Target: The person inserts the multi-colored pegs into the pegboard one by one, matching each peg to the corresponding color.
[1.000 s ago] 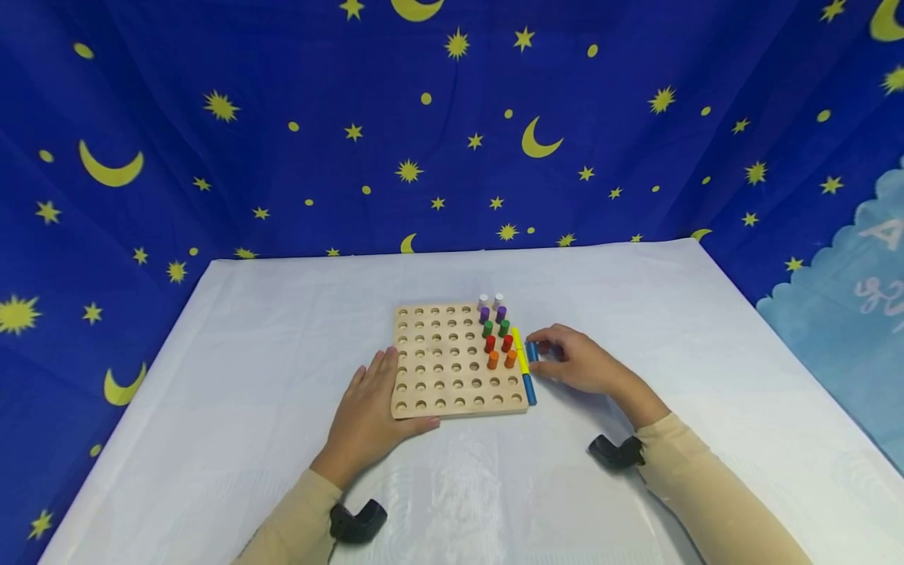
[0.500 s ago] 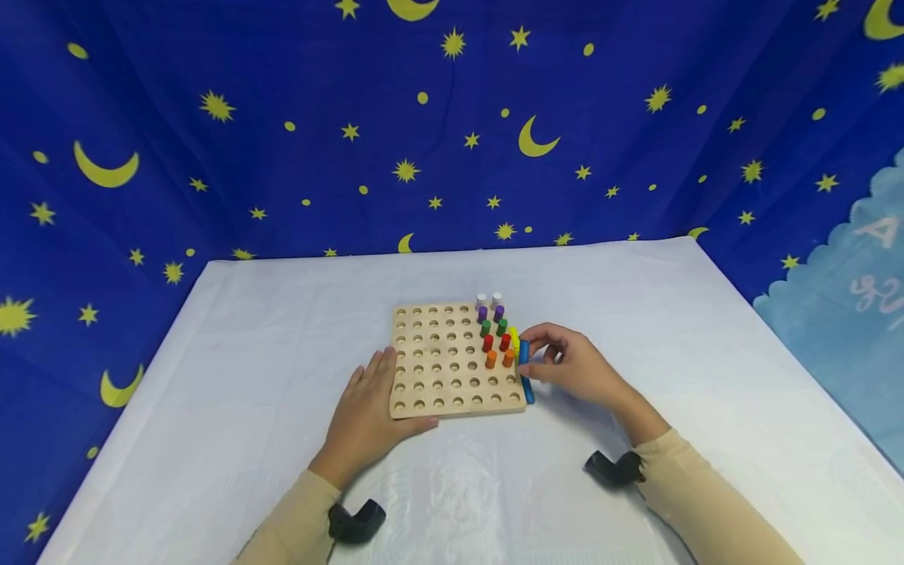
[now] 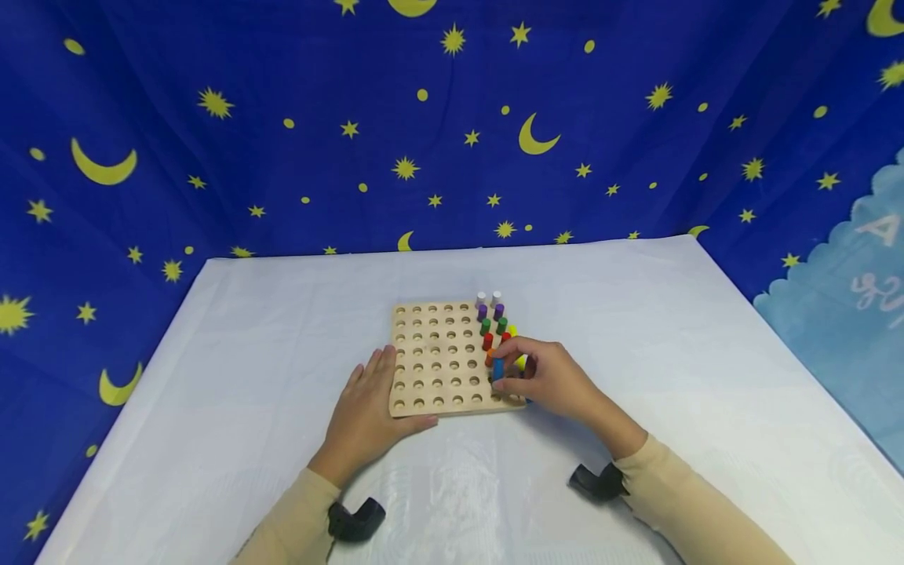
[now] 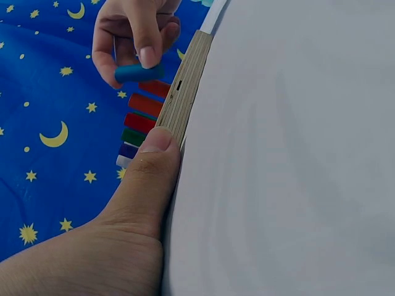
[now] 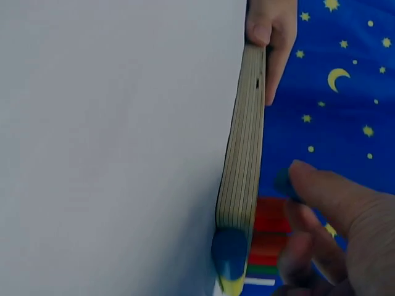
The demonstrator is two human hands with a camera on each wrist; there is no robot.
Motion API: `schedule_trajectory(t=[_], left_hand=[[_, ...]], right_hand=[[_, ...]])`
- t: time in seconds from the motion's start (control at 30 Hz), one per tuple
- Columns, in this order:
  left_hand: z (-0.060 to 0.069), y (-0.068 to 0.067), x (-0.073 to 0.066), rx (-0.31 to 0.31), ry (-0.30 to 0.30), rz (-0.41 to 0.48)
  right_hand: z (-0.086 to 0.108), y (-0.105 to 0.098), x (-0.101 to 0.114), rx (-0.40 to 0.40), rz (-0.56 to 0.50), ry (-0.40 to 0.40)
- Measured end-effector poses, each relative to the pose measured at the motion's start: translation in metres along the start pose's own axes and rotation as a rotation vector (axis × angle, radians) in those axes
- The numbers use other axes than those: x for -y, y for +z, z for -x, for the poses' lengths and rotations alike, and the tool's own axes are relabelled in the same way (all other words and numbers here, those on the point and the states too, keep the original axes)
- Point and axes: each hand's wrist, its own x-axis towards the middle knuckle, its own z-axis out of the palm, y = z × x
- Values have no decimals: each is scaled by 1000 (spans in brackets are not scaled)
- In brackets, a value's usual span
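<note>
In the head view my right hand (image 3: 554,377) pinches a blue peg (image 3: 498,369) between thumb and fingers. It holds the peg upright over the near right part of a wooden pegboard (image 3: 452,408). The left wrist view shows this blue peg (image 4: 139,73) above the board's surface, at the end of the row of standing pegs. My left hand (image 3: 363,420) lies at the board's near left corner, its straight fingers along the left side and its thumb (image 4: 157,143) against the front edge. Pairs of white, purple (image 3: 482,313), green (image 3: 486,326), red and orange pegs stand in the right columns.
Yellow pegs (image 3: 521,362) lie along the board's right side, partly hidden by my right hand. Another blue peg (image 5: 229,253) lies there too. A white cloth covers the table (image 3: 297,314); a blue star-patterned curtain (image 3: 452,141) hangs behind.
My right hand has picked up a blue peg from beside the board, moved it left over the board and turned it upright. The left hand stays in place.
</note>
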Motion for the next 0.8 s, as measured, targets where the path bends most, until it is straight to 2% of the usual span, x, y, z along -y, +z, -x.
schedule_trajectory(t=[0.1, 0.33, 0.6, 0.8], left_hand=[[0, -1, 0, 6, -4, 1], [0, -1, -1, 8, 0, 4], [-1, 0, 0, 5, 1, 1], [-1, 0, 0, 7, -5, 6]], right_hand=[[-2, 3, 2, 17, 40, -7], [-5, 7, 5, -5, 156, -48], [-8, 8, 5, -13, 242, -105], [-7, 6, 4, 12, 218, -119]])
